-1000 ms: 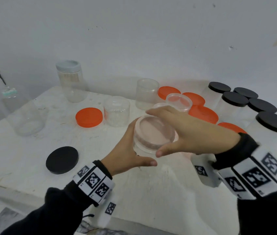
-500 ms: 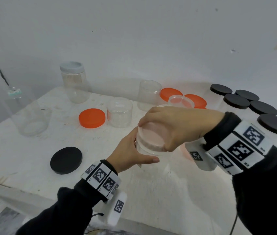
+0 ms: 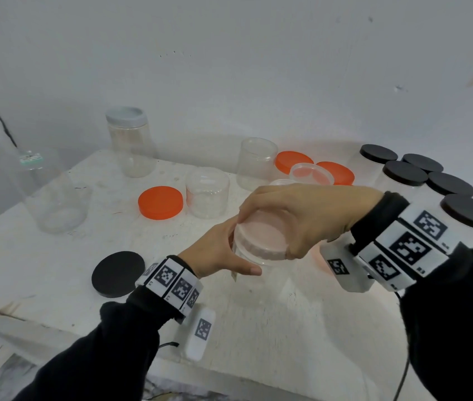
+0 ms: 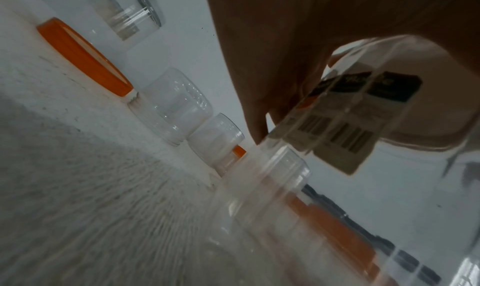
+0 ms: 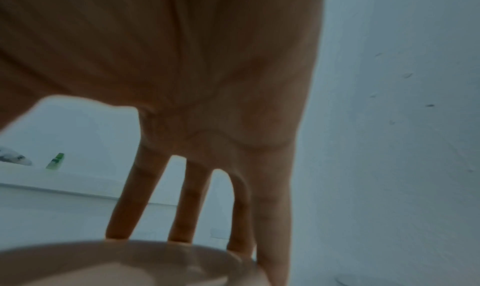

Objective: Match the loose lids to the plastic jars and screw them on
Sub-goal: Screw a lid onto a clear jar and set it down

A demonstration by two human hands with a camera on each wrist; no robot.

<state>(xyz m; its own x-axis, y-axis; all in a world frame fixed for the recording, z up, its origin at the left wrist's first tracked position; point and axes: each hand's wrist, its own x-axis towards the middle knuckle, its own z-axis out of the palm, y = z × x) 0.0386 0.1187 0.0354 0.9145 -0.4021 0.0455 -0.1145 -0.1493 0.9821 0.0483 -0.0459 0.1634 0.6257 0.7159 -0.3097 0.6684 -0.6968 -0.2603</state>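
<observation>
My left hand (image 3: 217, 253) grips a clear plastic jar (image 3: 255, 273) by its side, held above the white table (image 3: 258, 328). My right hand (image 3: 296, 215) reaches over from the right, its fingers curled round the clear lid (image 3: 259, 237) on the jar's mouth. In the left wrist view the jar (image 4: 363, 167) fills the right side, with a barcode label (image 4: 335, 126) on its wall. In the right wrist view my fingers (image 5: 130, 198) reach down to the lid's (image 5: 124, 263) rim.
Loose on the table: a black lid (image 3: 118, 274), an orange lid (image 3: 160, 202), a clear lid (image 3: 312, 174). Open clear jars (image 3: 207, 192) (image 3: 257, 163) stand behind my hands, a grey-lidded jar (image 3: 131, 140) at the back. Black-lidded jars (image 3: 403, 173) cluster at right.
My right hand has turned on the lid: its wrist swung up and left, its fingers moved round the rim. The left hand keeps holding the jar in about the same place.
</observation>
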